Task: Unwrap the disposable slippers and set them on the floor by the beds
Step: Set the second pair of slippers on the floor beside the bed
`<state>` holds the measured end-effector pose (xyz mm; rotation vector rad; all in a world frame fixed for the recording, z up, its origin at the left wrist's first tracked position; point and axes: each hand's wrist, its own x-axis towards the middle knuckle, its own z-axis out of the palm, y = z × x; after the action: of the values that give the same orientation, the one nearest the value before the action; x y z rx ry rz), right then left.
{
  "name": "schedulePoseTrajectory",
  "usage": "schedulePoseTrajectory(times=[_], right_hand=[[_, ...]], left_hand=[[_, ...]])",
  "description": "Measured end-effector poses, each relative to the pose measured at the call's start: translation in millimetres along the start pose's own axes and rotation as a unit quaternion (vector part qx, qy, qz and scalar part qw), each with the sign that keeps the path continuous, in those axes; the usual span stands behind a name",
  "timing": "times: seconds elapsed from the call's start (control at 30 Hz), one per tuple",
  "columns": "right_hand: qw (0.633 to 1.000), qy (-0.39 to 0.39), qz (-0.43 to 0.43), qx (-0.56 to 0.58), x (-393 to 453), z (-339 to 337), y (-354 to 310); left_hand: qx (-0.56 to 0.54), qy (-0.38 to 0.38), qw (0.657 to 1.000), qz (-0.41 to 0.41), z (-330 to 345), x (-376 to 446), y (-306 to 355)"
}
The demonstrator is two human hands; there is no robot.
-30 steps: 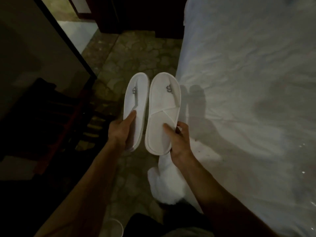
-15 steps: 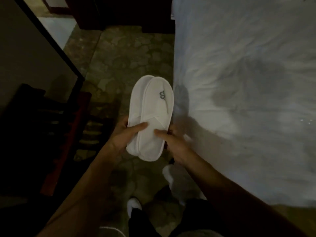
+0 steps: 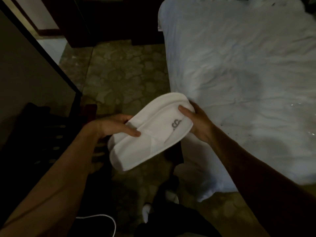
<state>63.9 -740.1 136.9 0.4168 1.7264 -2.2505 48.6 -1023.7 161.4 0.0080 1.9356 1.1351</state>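
Observation:
Two white disposable slippers (image 3: 150, 134) lie stacked one on the other, tilted with the toes up to the right; a grey logo shows on the top one. My left hand (image 3: 112, 127) grips the stack at its left side, thumb on top. My right hand (image 3: 196, 122) holds the toe end, thumb pressed on the upper. The pair hangs above the patterned stone floor (image 3: 124, 79), close to the edge of the white bed (image 3: 239, 79). No wrapper is visible on them.
A dark wooden chair or rack (image 3: 51, 134) stands at the left beside a dark-framed panel (image 3: 39, 53). Dark furniture (image 3: 111, 21) sits at the far end of the aisle. My feet in white socks (image 3: 147, 211) and a white cable (image 3: 106, 219) are on the floor below.
The slippers went from side by side to stacked, then turned from upright to slanted. My right hand shifted from the heel end to the toe end. The view moved closer.

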Motion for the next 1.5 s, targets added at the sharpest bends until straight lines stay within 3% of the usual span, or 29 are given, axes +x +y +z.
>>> schedulePoseTrajectory(times=[0.1,0.13,0.2,0.23,0.27,0.3,0.33,0.4,0.43,0.5,0.6,0.67,0.8,0.87,1.03,1.2,1.5], right_hand=[[0.999,-0.002,0.005,-0.037,-3,-8,13],[0.999,0.026,0.005,-0.029,-3,-10,18],[0.994,0.099,0.011,0.047,-4,-14,30],[0.987,0.123,0.022,0.100,-5,-15,35],[0.980,0.134,0.032,0.147,-6,-13,39],[0.973,0.133,0.041,0.183,-7,-10,42],[0.969,0.121,0.050,0.211,-7,-5,45],[0.963,0.103,0.059,0.243,-12,10,51],[0.960,0.103,0.060,0.253,-14,17,57],[0.958,0.102,0.076,0.256,-19,30,69],[0.955,0.070,0.121,0.262,-26,32,89],[0.958,0.047,0.150,0.238,-27,23,91],[0.988,-0.004,0.140,0.059,-11,4,88],[0.990,0.002,0.144,-0.005,1,1,88],[0.992,0.061,0.071,-0.089,21,3,122],[0.983,0.117,0.095,-0.106,18,-16,191],[0.973,0.152,0.070,-0.156,3,-54,309]], left_hand=[[0.072,0.039,0.997,-0.011,2,7,6],[0.098,0.111,0.989,-0.022,7,12,5],[0.163,0.335,0.926,-0.068,24,21,-1],[0.138,0.423,0.892,-0.079,37,24,-4],[0.052,0.462,0.881,-0.082,51,28,-6],[-0.084,0.449,0.886,-0.076,65,33,-6],[-0.237,0.388,0.889,-0.057,78,39,-6],[-0.468,0.195,0.862,-0.024,102,47,1],[-0.529,0.137,0.837,-0.005,112,50,4],[-0.589,0.137,0.796,0.025,125,59,6],[-0.585,0.200,0.785,0.039,123,61,0],[-0.552,0.191,0.811,0.028,114,58,-10],[-0.427,0.187,0.885,0.020,95,50,-25],[-0.392,0.196,0.898,0.025,90,50,-31],[-0.443,0.239,0.864,0.024,95,65,-64],[-0.472,0.284,0.835,0.005,109,82,-127],[-0.460,0.256,0.849,-0.039,168,105,-246]])
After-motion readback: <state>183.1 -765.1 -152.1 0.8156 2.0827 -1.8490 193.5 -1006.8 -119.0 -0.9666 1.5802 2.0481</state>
